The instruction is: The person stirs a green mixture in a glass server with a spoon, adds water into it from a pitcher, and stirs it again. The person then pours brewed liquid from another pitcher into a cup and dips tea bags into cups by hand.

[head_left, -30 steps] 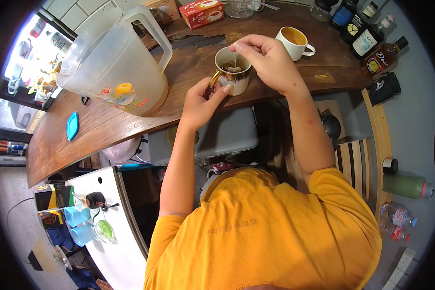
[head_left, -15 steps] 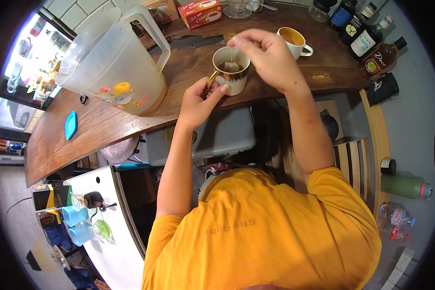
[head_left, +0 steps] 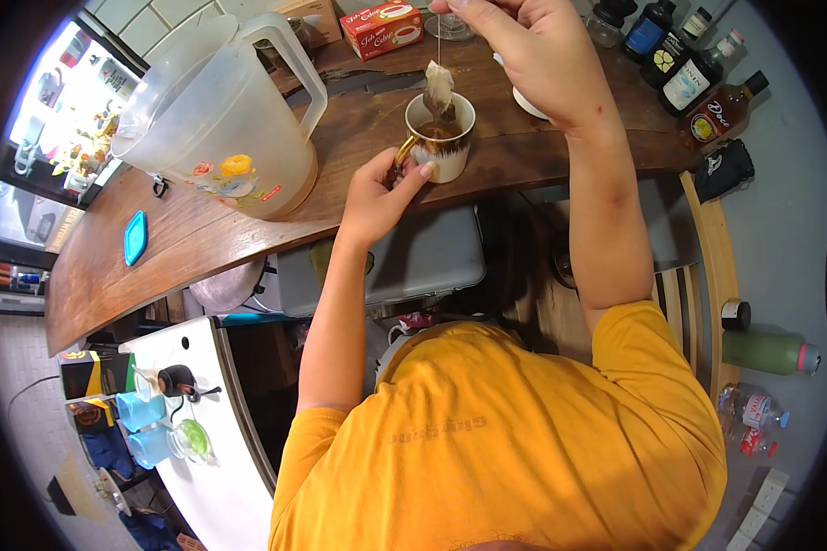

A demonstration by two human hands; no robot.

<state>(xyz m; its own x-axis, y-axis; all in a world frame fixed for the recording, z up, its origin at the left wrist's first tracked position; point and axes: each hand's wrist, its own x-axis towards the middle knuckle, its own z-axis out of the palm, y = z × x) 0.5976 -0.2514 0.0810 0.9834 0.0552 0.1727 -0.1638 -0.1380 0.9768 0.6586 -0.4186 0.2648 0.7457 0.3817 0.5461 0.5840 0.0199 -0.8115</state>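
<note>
My left hand [head_left: 383,191] is closed round the gold handle and side of a white mug [head_left: 446,158] with a dark and gold pattern. Brownish liquid shows inside the mug. Above its rim hangs a wet tea bag [head_left: 439,89] on a thin string, its lower end close to the mug's mouth. The string runs up to my right hand [head_left: 547,64], whose thumb and finger pinch it near the top of the view. Behind that hand, a second white cup [head_left: 529,104] is mostly hidden.
A large clear plastic pitcher [head_left: 225,119] stands to the left on the wooden table [head_left: 340,188]. Near it lies a blue lid [head_left: 135,238]. At the back sits a red tea box [head_left: 382,28]. Several bottles [head_left: 687,84] line the right end by the wall.
My right hand has risen and moved slightly right, lifting the tea bag from inside the mug to above its rim. It now covers most of the second cup. My left hand has stayed put.
</note>
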